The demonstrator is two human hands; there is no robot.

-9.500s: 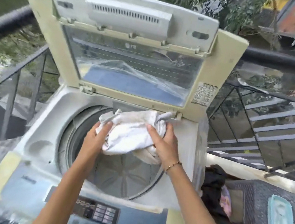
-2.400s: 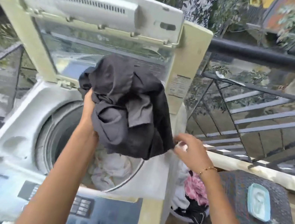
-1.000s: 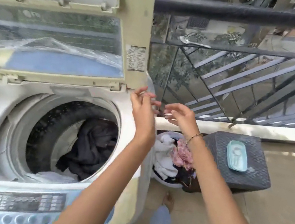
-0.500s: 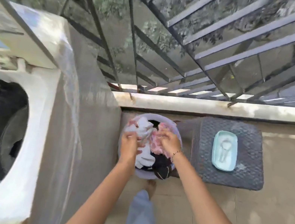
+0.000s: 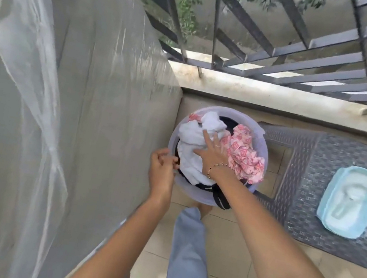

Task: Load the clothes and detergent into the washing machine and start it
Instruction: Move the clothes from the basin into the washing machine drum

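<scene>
Here the right hand (image 5: 212, 152) lay spread, fingers open, flat on the white cloth (image 5: 192, 145) heaped in the pale tub (image 5: 204, 197) on the floor beside the washing machine (image 5: 110, 101), gripping nothing yet. The left hand (image 5: 163, 168) hung half-curled at the tub's rim, empty. The cloth looked soft, light and limp; bunching a thick fold near its middle seemed best. A pink patterned garment (image 5: 245, 158) lay alongside.
</scene>
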